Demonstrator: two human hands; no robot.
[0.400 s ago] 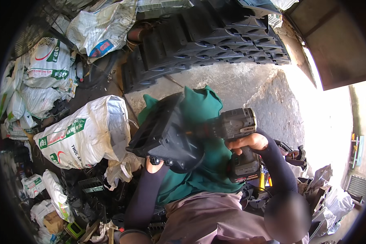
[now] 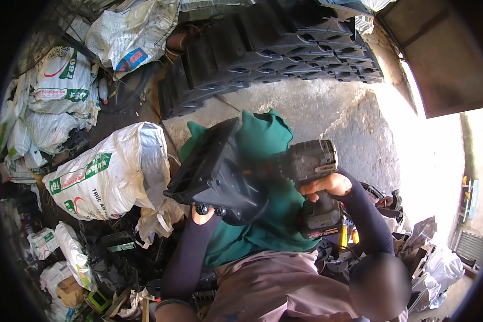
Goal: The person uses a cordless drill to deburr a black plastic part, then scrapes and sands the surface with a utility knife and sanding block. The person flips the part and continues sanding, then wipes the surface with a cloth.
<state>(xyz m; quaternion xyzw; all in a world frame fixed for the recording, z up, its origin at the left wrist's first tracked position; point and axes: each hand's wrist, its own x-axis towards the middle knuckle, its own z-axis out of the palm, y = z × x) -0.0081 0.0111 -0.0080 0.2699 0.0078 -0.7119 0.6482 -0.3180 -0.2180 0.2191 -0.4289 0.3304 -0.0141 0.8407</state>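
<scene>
A black molded plastic part [image 2: 212,169] with a slotted face and a rounded end is tilted above the green cloth [image 2: 273,214] over my lap. My left hand [image 2: 203,214] grips it from below at its near edge; the part hides most of the fingers. In my right hand [image 2: 327,187] is a cordless drill [image 2: 308,161], the fingers wrapped around its handle. The drill points left, its front end close to the part's right side. That front end is blurred, and I cannot tell whether its bit touches the plastic.
Stacked black plastic parts [image 2: 273,53] form a long row on the concrete floor [image 2: 306,102] ahead. An open white woven sack [image 2: 107,172] lies to the left, with more sacks [image 2: 64,96] behind it. Clutter and a clear plastic bag [image 2: 445,268] sit at the right.
The black part and the drill stay in nearly the same place, with the part shifted very slightly left. Both hands keep their hold.
</scene>
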